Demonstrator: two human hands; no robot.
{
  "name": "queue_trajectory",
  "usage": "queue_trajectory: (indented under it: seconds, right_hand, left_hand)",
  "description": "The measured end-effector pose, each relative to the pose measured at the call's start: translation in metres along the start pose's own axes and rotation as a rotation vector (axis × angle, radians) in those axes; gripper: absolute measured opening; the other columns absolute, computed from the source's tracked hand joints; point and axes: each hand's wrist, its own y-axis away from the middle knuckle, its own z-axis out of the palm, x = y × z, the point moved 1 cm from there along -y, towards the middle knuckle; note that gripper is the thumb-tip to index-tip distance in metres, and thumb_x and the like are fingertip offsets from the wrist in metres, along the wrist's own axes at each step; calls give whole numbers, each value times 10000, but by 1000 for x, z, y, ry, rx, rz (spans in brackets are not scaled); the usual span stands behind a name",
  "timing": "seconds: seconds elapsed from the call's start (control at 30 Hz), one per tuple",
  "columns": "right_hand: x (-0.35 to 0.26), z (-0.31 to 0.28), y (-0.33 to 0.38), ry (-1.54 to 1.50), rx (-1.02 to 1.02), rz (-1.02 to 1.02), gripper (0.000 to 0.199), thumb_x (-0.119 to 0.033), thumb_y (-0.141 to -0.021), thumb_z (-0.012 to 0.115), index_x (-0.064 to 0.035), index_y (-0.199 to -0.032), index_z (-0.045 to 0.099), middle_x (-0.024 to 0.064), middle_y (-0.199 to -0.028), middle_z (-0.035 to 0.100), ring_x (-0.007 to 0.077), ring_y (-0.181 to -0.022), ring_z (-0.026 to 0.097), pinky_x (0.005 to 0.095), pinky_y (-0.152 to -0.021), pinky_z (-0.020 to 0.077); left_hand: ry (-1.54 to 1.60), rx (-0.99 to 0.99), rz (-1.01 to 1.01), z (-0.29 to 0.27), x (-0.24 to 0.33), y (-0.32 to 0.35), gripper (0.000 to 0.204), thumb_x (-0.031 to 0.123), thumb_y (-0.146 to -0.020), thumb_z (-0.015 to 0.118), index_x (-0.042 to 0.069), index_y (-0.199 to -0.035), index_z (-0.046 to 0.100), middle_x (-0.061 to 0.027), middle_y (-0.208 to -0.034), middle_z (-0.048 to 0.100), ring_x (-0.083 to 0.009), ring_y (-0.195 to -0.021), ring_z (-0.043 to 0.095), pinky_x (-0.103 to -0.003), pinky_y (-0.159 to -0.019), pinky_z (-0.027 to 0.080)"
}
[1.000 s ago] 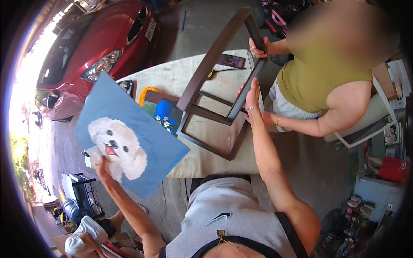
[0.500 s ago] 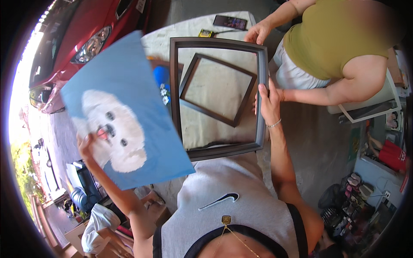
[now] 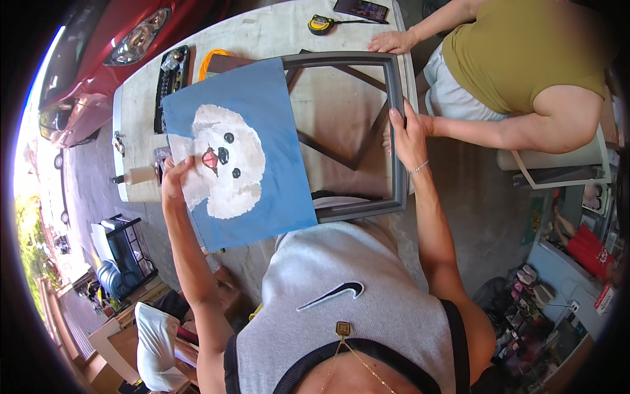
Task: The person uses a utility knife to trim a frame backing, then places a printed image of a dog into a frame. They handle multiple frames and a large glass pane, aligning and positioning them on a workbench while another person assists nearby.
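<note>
Left grip (image 3: 176,176) pinches a flat blue rectangular painting of a white dog (image 3: 282,177); right grip (image 3: 411,139) holds a dark brown rectangular picture frame (image 3: 398,171).
The left thumb presses the painting's front near its left edge; the right grip clasps the frame's right bar. Both pieces are up over the near side of a pale cloth-covered worktop (image 3: 262,29), the painting hiding the frame's left side; whether they touch cannot be told. Beneath, a slimmer dark rectangular frame (image 3: 328,153) lies askew on the worktop, a yellow-and-black tape measure (image 3: 320,25) beyond it and a second person's bare hand (image 3: 392,42) by the edge. The step in hand looks like bringing painting and frame together; the next move seems to call for squaring their edges, with a firm hold on each and no bending of the painting.
</note>
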Motion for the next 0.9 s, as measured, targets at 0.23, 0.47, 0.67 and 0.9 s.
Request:
queue_trajectory:
  seconds: [0.23, 0.47, 0.67, 0.9]
  right_hand:
    - [-3, 7, -16, 50, -64, -65, 376, -298, -997, 433, -189, -1346, 347, 59, -727, 530, 173, -502, 566, 386, -429, 554]
    - [-20, 19, -16, 71, 69, -84, 480, -380, -960, 480, -113, -1357, 439, 34, -624, 571, 131, -543, 564, 309, -505, 469]
    - [-19, 22, -19, 143, 76, -111, 478, -384, -947, 499, -110, -1338, 469, 47, -609, 575, 147, -534, 578, 323, -501, 467]
    - [-12, 27, -22, 131, 59, -82, 385, -310, -990, 451, -157, -1340, 402, 7, -641, 515, 104, -468, 495, 280, -403, 437]
  left_hand:
    - [-30, 1, -41, -24, -13, -17, 252, 138, -850, 608, -4, -1057, 639, -71, -936, 685, -145, -783, 650, -269, -699, 503]
    - [39, -7, -68, -26, -15, -29, 237, 164, -868, 603, 2, -1035, 649, -61, -886, 683, -136, -736, 641, -267, -663, 498]
    - [-16, -4, -75, -24, -18, -36, 231, 142, -849, 615, 1, -1028, 650, -54, -878, 681, -127, -733, 635, -264, -658, 495]
    - [11, 18, -116, -11, -14, -31, 261, 165, -816, 644, -41, -975, 667, -81, -865, 689, -141, -712, 645, -259, -657, 498]
